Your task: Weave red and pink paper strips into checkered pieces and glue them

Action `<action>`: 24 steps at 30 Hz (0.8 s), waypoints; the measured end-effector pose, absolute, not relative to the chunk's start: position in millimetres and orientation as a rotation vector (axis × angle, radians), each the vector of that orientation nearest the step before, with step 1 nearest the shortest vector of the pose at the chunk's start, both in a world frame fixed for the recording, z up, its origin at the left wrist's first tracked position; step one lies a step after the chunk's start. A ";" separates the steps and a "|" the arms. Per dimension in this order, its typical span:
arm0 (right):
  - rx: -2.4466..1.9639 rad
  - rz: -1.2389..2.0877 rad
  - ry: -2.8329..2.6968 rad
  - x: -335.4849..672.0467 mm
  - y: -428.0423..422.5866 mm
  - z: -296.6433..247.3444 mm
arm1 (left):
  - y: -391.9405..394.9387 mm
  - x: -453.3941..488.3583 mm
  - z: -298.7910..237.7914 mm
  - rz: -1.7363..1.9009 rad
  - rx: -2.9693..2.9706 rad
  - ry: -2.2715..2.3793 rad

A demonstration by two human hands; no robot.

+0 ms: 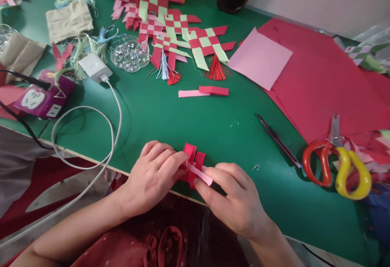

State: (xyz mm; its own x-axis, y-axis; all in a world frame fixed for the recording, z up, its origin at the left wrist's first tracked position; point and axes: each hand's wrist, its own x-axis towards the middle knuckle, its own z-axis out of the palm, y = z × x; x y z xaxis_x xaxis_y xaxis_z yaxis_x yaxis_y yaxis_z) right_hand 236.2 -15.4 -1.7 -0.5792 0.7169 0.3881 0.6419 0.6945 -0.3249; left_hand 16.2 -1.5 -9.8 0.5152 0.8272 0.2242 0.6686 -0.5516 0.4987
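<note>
At the table's front edge, red paper strips (pixel 190 152) and a pink paper strip (pixel 199 173) cross each other between my hands. My left hand (pixel 155 173) is closed on the left side of these strips, its fingertips partly hidden. From the right, my right hand (pixel 233 196) pinches the strips near the pink strip's free end. Farther back on the green table (pixel 146 117) lie a folded pink strip (pixel 191 93) and a folded red strip (pixel 213 91), overlapping.
Scissors (pixel 336 137) and a box cutter (pixel 278 139) lie to the right, near red paper sheets (pixel 323 80) and a pink sheet (pixel 260 59). Woven paper fish (pixel 209 41) are heaped at the back, beside a tray of googly eyes (pixel 129 54). A white cable (pixel 120 113) loops at left.
</note>
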 end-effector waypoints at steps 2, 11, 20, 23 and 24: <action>-1.092 0.190 -2.345 235.7 -18.6 -5.5 | -1.8 15.3 -10.7 0.624 2.420 1.219; -1.081 0.181 -2.308 232.8 -15.2 -3.1 | -2.7 14.4 -10.5 0.555 2.464 1.201; -1.199 0.526 -2.133 220.2 4.3 9.2 | 0.1 15.5 -9.4 0.573 2.484 1.197; -1.312 0.512 -2.125 216.1 6.6 5.9 | 0.1 15.2 -9.7 0.584 2.463 1.192; -1.342 0.486 -2.137 215.2 7.0 4.4 | -0.2 15.0 -9.8 0.582 2.463 1.189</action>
